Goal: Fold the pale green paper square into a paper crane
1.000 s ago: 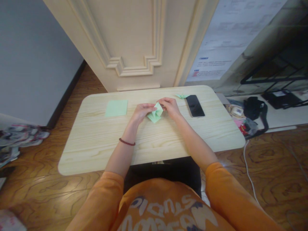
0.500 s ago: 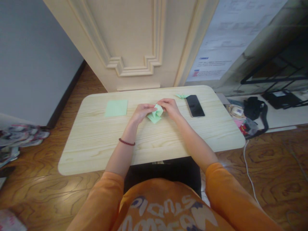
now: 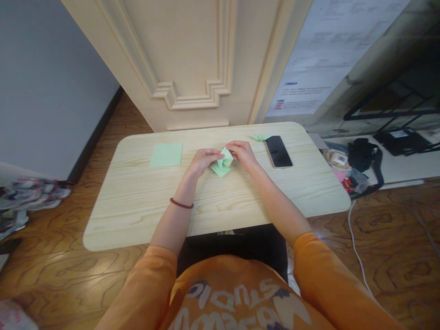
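A partly folded sheet of light green paper (image 3: 222,165) is held up just over the table, its flaps standing open toward me. My left hand (image 3: 203,161) pinches its left side between thumb and fingers. At the upper right edge, my right hand (image 3: 242,152) grips the same paper with its fingertips. Some of the folds are hidden behind my fingers. Left of my hands lies a flat square of green paper (image 3: 166,155). A small folded green paper figure with pointed ends (image 3: 260,137) rests beyond my right hand.
A dark-screened phone (image 3: 278,151) lies at the right of the pale wooden table (image 3: 137,206), touching or nearly touching the folded figure. A cream panelled surface (image 3: 192,55) stands behind the table. Bagged items (image 3: 355,179) sit on a low shelf at right; a white cable (image 3: 355,247) crosses the floor.
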`<state>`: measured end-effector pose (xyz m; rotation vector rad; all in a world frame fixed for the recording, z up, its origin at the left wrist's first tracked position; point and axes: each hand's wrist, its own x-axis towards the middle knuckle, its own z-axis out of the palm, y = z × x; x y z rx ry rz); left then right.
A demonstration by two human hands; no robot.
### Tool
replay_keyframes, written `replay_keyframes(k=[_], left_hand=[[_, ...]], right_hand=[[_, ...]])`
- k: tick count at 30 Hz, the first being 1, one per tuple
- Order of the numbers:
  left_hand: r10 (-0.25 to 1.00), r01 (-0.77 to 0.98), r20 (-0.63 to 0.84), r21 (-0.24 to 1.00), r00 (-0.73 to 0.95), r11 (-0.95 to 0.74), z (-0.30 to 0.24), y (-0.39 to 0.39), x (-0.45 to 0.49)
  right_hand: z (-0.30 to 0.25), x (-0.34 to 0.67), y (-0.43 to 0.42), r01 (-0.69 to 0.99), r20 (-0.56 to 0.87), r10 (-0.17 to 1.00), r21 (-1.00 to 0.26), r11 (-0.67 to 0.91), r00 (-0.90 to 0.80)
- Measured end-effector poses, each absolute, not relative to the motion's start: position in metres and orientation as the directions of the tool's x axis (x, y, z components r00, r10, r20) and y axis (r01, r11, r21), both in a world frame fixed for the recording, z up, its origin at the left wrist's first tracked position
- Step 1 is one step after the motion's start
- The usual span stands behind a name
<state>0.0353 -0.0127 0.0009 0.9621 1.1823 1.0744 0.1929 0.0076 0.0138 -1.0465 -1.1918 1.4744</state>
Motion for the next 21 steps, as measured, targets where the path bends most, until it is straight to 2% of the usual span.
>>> replay_keyframes(k=[6,21], left_hand=[[0.973,-0.129,-0.225,0.965,0.056,0.23,-0.0004,-0.0126,0.0344],[0.972,-0.139,-0.231,0.962,0.049,0.236,-0.0018,-0.012,0.0345]], right_hand=[[0.0154,0.1925,0.0089,-0.139,-0.084,0.982,-0.984,-0.109,-0.171],[0.0121,0.1935,0.01,-0.11,-0.015,0.978,-0.993,-0.039,-0.206]])
